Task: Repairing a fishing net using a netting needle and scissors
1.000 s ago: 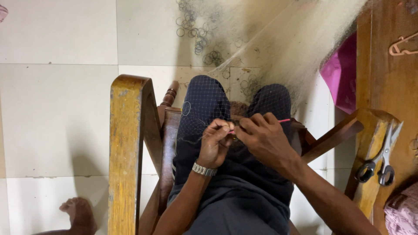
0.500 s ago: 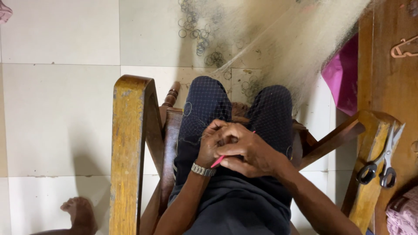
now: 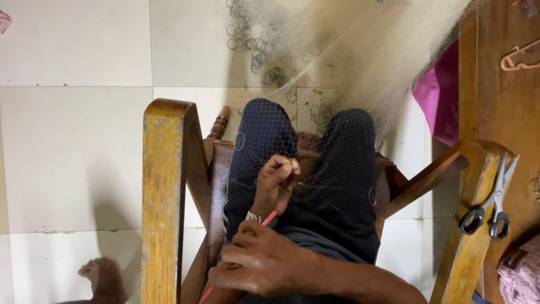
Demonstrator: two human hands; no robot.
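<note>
I had the fishing net point(image 3: 337, 73) draped over both knees, spilling away to the far right across the tiled floor point(image 3: 73, 141). My left hand point(image 3: 277, 183) sat on the near left knee, fingers pinched shut on a bit of mesh, a metal wristband point(image 3: 254, 216) showing at the wrist. My right hand point(image 3: 256, 264) was nearest the camera, low in view, fingers curled closed around a thin red netting needle point(image 3: 269, 218), whose tip poked up toward the left wrist. To do this well, I judged the left pinch had to hold the mesh taut and steady while the right drew the needle straight, so the twine would not snag neighbouring loops. Scissors point(image 3: 488, 205) lay on the right wooden armrest point(image 3: 467, 247), well apart from both hands.
</note>
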